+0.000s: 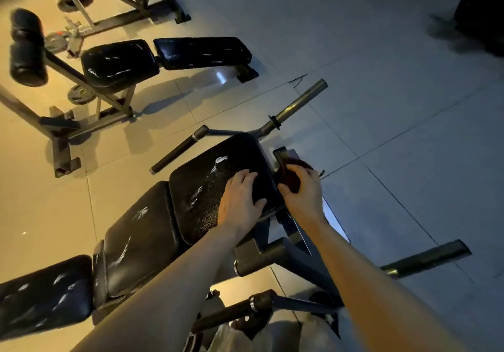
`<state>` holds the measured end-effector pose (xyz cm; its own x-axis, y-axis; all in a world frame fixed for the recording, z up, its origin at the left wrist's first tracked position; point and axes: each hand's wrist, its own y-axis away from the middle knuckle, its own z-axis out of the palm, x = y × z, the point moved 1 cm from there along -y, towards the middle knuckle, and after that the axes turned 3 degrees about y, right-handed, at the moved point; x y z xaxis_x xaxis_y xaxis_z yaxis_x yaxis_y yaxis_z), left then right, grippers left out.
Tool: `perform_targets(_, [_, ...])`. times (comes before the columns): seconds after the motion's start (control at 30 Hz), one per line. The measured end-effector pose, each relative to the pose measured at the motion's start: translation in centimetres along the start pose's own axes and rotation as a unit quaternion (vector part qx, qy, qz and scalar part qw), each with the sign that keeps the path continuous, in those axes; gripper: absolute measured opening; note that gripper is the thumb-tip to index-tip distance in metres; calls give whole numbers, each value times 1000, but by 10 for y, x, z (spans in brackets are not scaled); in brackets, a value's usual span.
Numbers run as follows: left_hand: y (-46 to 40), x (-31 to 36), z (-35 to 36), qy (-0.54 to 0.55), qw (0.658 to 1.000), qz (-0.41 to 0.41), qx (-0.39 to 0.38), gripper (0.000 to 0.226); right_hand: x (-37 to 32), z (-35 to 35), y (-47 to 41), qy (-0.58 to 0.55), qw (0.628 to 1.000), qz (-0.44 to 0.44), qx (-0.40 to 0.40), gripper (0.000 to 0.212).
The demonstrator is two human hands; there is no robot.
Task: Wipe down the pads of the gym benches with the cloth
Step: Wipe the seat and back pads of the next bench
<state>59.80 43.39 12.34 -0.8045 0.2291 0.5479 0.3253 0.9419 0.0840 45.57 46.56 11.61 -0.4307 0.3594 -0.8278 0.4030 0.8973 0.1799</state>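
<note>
A long gym counter (141,245) is seen in the dim room. Its long line runs from the lower left corner up toward the middle of the picture. It is made of three black pads in a row. The far pad (218,185) is the one nearest the hands, and it is tipped up a little at its far end. White worn marks can be seen on all three pads.

The left hand (240,198) is laid flat on the far pad, near its right edge. Its fingers are kept straight and close together, pointing up and away. The thumb is stretched out to the right along the pad's edge. Nothing is held by this grip; it is only pressed on the pad.

The right hand (302,190) is held just past the right edge of the same pad. A dark red cloth (293,173) is bunched up in this grip, with the fingers curled around it. The cloth is placed against the side of the pad, beside a metal bracket. Both arms are stretched out straight from the bottom of the picture.

A metal bar (297,103) is stuck out past the far end of the counter. A second gym counter (166,57) with black pads is seen on the tile floor (381,92), well apart at the upper left.
</note>
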Motion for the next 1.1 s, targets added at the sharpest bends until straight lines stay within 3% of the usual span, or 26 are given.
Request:
perform_targets(0.13, [-4,6,10,-15,998,-52,12,74,16,-7,2,-155,980,4,-123,59])
perform_targets(0.37, [-7,13,22,-30,992,-116,-26,76,34,-11,-13,-181,956,-33,-227,58])
perform_targets(0.47, [-11,10,18,-45,991,-116,-39,75,31,-5,-25,-144,958,-76,-235,56])
perform_targets(0.63, [-10,6,20,-34,992,-118,-40,77,20,-2,-56,-138,952,-64,-266,58])
perform_targets(0.87, [-9,3,18,-34,993,-109,-37,77,37,-13,-41,-140,948,-100,-267,53])
perform_targets(1.1, [-9,4,18,-45,991,-115,-43,78,14,9,-82,-145,950,-98,-259,52])
